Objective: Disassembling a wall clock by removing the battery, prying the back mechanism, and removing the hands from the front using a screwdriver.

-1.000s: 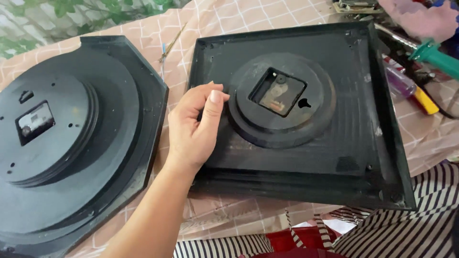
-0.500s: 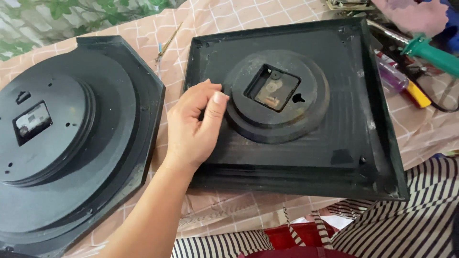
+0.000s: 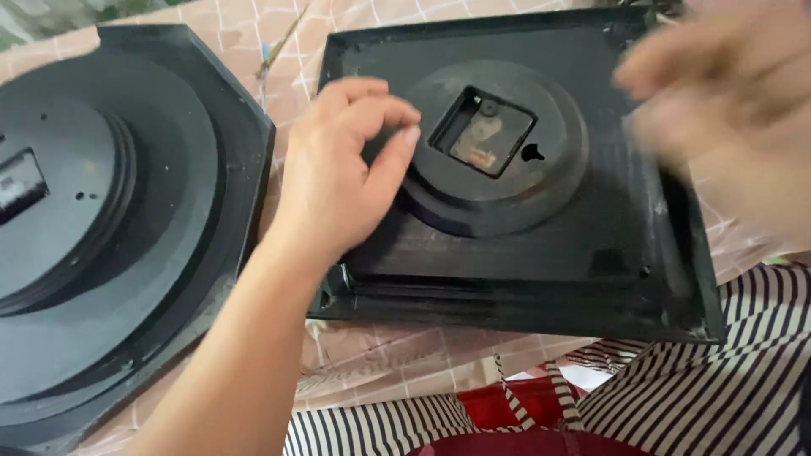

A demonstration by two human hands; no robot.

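Observation:
A square black clock back (image 3: 608, 253) lies face down on the table, with a round raised hub and an open movement recess (image 3: 483, 133) in its middle. My left hand (image 3: 342, 165) rests on its left part, fingers curled beside the hub, holding nothing. My right hand (image 3: 731, 101) is a blur over the clock's upper right corner, fingers spread and empty. An octagonal black clock back (image 3: 169, 245) lies to the left.
A pink checked tablecloth (image 3: 397, 363) covers the table. Striped clothing (image 3: 710, 397) and a red item (image 3: 515, 405) sit at the near edge, below the square clock.
The view has moved closer. My right hand has come in from the right over the square clock's upper right corner, covering the tools seen there before. My left hand stays by the hub.

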